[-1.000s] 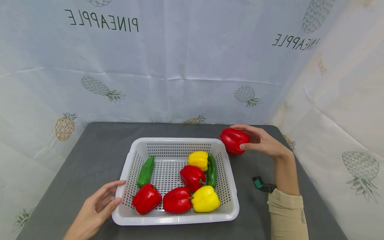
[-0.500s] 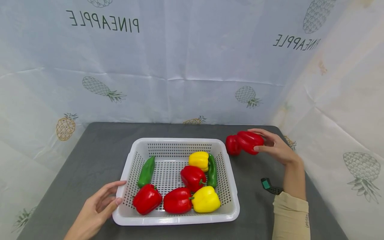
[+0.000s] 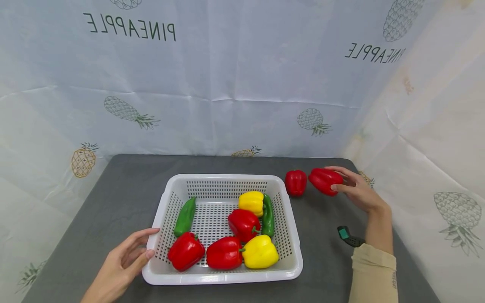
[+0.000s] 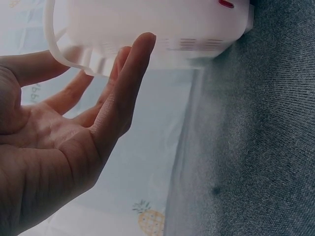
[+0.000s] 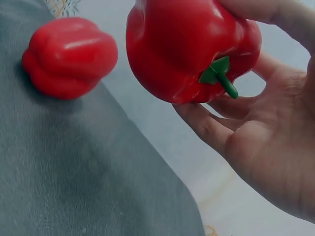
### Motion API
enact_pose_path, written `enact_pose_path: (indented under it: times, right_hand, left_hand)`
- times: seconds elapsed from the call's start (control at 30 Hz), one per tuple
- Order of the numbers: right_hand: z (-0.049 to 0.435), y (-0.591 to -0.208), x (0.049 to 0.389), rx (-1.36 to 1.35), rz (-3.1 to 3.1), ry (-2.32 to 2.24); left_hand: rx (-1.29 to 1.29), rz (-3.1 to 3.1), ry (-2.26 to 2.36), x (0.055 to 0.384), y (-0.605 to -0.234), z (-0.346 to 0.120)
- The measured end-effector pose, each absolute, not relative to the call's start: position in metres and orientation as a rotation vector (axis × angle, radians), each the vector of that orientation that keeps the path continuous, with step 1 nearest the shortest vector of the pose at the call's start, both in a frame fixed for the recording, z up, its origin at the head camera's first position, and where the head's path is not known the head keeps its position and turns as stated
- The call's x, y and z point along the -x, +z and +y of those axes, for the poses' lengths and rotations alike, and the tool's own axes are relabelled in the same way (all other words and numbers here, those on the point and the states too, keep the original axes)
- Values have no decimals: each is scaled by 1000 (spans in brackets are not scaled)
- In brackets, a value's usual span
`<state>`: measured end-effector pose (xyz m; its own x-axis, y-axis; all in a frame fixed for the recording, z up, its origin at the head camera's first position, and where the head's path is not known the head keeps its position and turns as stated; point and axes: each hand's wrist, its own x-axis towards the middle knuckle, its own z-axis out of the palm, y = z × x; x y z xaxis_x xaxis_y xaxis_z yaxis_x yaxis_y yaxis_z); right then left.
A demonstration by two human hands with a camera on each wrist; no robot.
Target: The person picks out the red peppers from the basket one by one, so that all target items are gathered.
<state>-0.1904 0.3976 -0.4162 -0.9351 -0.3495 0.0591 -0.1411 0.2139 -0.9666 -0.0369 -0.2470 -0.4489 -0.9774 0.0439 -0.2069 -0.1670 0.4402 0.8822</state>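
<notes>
My right hand (image 3: 356, 189) grips a red bell pepper (image 3: 326, 181) at the back right of the table, its green stem (image 5: 221, 78) showing in the right wrist view. Thumb and fingers lie on its sides, and it appears above the tabletop. Just left of it a second red bell pepper (image 3: 296, 183) rests on the table. At the left side of a white plastic basket (image 3: 221, 277), my left hand (image 3: 119, 263) has thumb and fingertips at the rim. Its fingers look loosely extended in the left wrist view (image 4: 98, 118).
Several red and yellow peppers (image 3: 259, 251) and two long green peppers (image 3: 185, 216) lie in the basket. A dark strap with a green piece (image 3: 350, 236) projects beside the right wrist. The grey table (image 3: 125, 185) ends at a pineapple-print curtain (image 3: 212, 75).
My right hand has carried its red pepper rightward, away from the basket. The red pepper behind it has come into full view on the table. My left hand and the basket stay put.
</notes>
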Motion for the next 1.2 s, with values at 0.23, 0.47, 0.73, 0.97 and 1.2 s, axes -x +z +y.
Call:
enact_pose_path:
  times: [0.23, 0.47, 0.73, 0.97, 1.2]
  right_hand:
    - [405, -418, 189, 365, 2351, -1718]
    - [408, -424, 196, 226, 2369, -1594]
    - [415, -431, 204, 184, 2368, -1510]
    - [418, -433, 209, 163, 2362, -1428]
    - [417, -437, 214, 111, 2353, -1364]
  left_hand:
    - [113, 2496, 1553, 37, -448, -247]
    - [123, 2483, 1560, 36, -448, -247]
    - [114, 2490, 1564, 36, -448, -246]
    - [101, 2485, 1588, 36, -449, -246]
    - [80, 2517, 1559, 36, -451, -247]
